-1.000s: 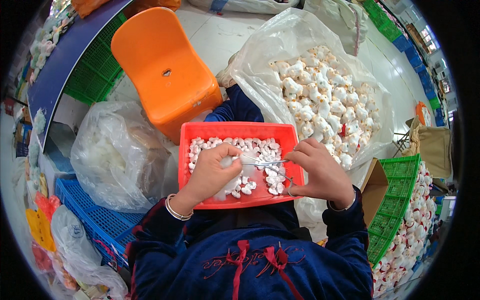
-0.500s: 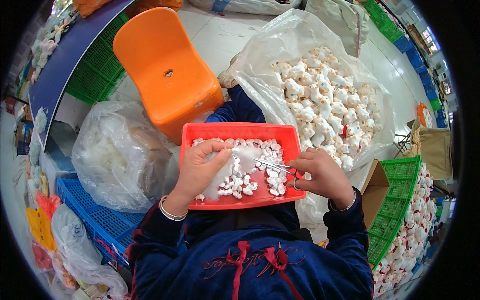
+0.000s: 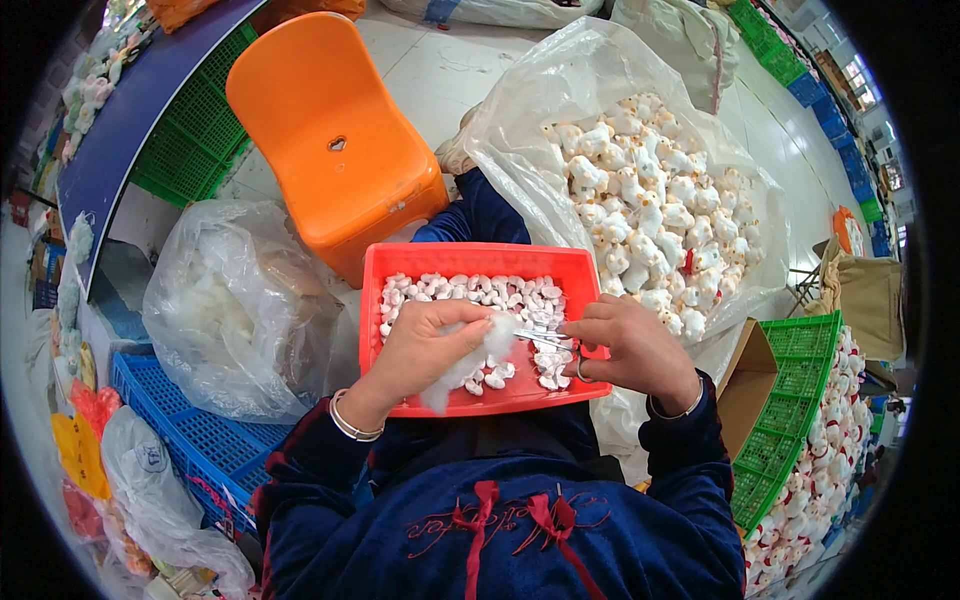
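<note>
A red plastic tray (image 3: 500, 399) rests at my lap, with many small white plush pieces (image 3: 480, 290) lying in it. Above it, my left hand (image 3: 420, 350) pinches a tuft of white stuffing fibre (image 3: 501, 338); loose wisps hang below the fingers. Whether a small plush piece is also between those fingertips, I cannot tell. My right hand (image 3: 642, 347) holds slim metal forceps (image 3: 543, 338) by their scissor-type finger loops. Their tips point left and reach the fibre.
An orange chair (image 3: 325, 140) stands beyond the tray. A clear bag of fibre (image 3: 225, 310) sits left, above a blue crate (image 3: 205, 435). At right are a large bag of white plush bodies (image 3: 650, 210), a cardboard box (image 3: 748, 390) and a green crate (image 3: 790, 430).
My left hand has shifted slightly right and down with the fibre. The forceps have moved closer to the left fingertips, their tips now against the tuft.
</note>
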### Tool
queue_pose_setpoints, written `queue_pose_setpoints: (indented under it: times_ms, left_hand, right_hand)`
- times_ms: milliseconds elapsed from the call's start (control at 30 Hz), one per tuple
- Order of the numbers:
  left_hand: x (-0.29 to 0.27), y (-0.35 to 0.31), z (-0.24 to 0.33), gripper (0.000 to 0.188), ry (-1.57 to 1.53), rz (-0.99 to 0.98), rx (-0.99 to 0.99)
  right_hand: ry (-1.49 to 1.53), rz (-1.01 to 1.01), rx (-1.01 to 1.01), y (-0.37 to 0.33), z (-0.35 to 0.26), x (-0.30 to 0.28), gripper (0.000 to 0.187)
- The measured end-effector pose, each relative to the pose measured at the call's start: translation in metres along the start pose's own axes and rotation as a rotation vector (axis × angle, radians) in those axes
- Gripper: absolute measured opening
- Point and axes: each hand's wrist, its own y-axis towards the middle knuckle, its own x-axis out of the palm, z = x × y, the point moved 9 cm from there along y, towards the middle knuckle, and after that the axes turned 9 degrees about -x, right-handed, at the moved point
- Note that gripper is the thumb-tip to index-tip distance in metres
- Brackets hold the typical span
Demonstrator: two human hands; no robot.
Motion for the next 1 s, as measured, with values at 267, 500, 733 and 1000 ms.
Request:
queue_pose_setpoints:
  times_ms: [267,500,733,1000]
  left_hand:
    - [0.004,0.005,-0.013,0.011,-0.002,-0.015,-0.169]
    - [-0.005,-0.001,0.003,0.009,0.165,0.148,-0.021]
    - [-0.006,-0.005,0.004,0.014,0.055,0.148,0.045]
    - [0.005,0.002,-0.009,0.019,-0.057,0.017,-0.007]
  right_hand:
    - [-0.069,-0.003,0.032,-0.004,0.0,0.006,0.04]
    - [-0.088,0.19,-0.02,-0.008,-0.021,-0.031,0.055]
    - [-0.145,0.031,0.071,-0.006,-0.003,-0.012,0.039]
    - [-0.083,-0.116,0.04,0.002,0.002,0.003,0.035]
